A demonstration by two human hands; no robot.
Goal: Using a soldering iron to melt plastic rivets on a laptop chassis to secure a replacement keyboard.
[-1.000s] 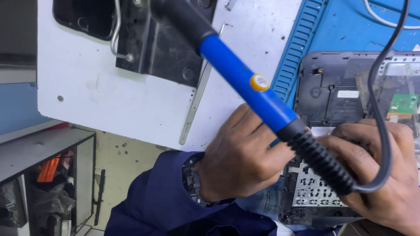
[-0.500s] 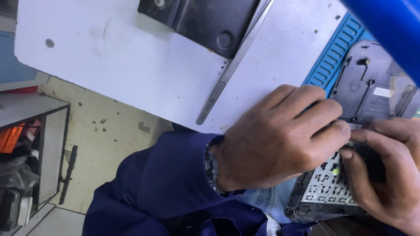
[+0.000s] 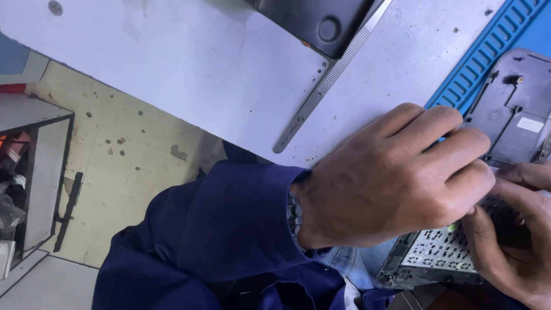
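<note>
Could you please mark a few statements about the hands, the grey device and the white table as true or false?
1. Both hands rest on the grey device. True: the left hand and the right hand meet over its lower half.
2. A long metal strip lies on the white table. True.
3. The left forearm is bare. False: it wears a dark blue sleeve, with a beaded band at the wrist.
4. The device lies on a red mat. False: the ribbed mat beside and beneath it is blue.
5. The metal strip lies across the left hand. False: it lies apart from it, running up to a black part at the top.
</note>
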